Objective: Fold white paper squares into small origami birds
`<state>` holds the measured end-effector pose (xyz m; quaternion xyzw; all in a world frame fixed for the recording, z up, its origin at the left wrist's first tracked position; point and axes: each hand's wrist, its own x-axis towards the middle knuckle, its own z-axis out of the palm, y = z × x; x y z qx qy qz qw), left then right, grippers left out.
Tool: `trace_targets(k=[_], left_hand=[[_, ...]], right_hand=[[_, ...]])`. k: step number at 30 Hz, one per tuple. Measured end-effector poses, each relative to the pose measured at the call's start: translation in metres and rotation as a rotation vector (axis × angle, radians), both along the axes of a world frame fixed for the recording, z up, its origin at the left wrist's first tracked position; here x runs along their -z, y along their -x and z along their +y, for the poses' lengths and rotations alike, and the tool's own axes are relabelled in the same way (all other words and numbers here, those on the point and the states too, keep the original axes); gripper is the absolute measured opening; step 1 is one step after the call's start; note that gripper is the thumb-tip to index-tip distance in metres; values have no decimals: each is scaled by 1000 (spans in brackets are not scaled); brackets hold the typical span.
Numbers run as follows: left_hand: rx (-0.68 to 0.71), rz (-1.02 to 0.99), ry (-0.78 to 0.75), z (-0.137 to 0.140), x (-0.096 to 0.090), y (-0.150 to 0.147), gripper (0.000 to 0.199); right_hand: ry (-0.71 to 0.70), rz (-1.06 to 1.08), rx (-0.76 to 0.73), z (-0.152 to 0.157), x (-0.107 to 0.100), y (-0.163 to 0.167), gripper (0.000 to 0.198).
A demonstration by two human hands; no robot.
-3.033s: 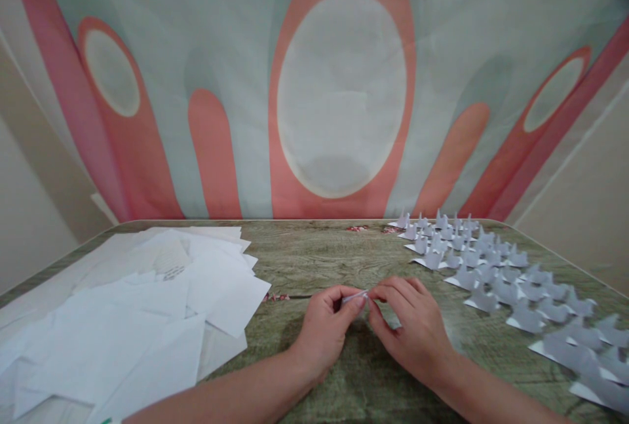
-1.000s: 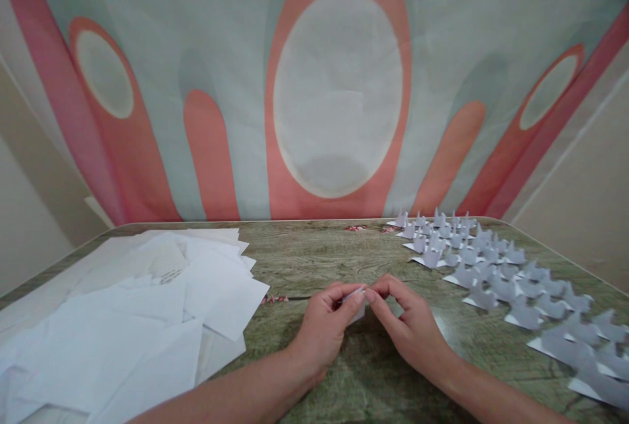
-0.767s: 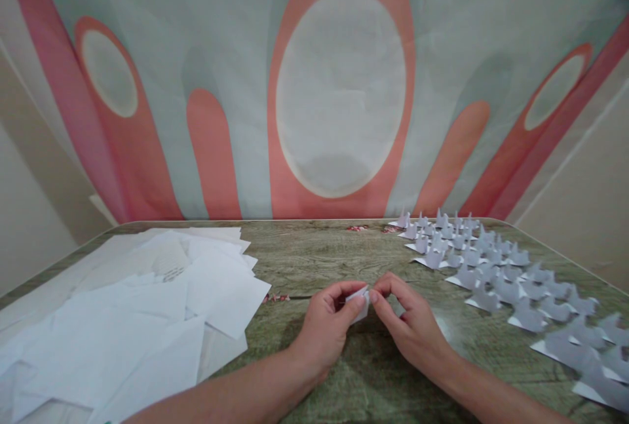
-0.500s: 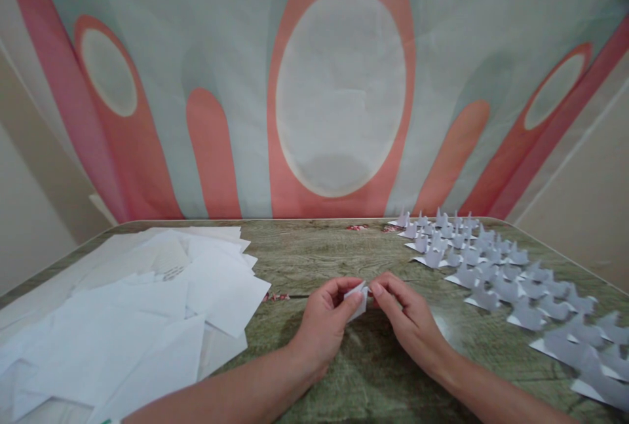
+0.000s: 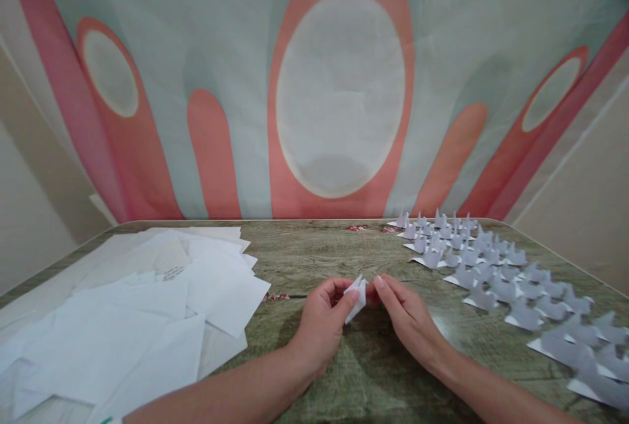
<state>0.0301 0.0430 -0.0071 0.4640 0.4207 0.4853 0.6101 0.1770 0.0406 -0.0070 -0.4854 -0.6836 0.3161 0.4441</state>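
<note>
White folded paper (image 5: 356, 301) with pointed tips is pinched in the bare left hand (image 5: 320, 324) above the green-brown wood-grain table (image 5: 304, 253). The bare right hand (image 5: 407, 316) has narrowly set fingertips at its right edge; whether they grip it, I cannot tell. Loose white paper sheets (image 5: 122, 332) lie left, white folded bird-like figures (image 5: 504, 289) right.

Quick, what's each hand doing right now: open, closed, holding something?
Left hand: closed, holding a small white folded paper piece.
Right hand: close beside that piece; whether it grips an edge cannot be told.
</note>
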Motion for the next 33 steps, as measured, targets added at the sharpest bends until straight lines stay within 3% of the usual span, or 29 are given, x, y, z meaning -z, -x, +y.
trace_targets(k=[5,14,20,23,31,33], left_hand=[[-37,-50,0,0,-1,1,22],[5,-42,25,8,-2,3,33],[73,-14,15,8,-2,4,51],[114,28,42,5,-3,3,47],[144,93,-55,4,1,2,41],[95,150,-98,6,3,4,42]], right_hand=[[7,-108,-90,-2,2,1,26],[81,-37,-81,4,2,-5,28],[51,-40,-57,6,3,-5,27],[41,-32,-44,6,3,-5,27],[40,-57,-11,5,5,-5,28],[44,-103,-8,10,9,-8,28]])
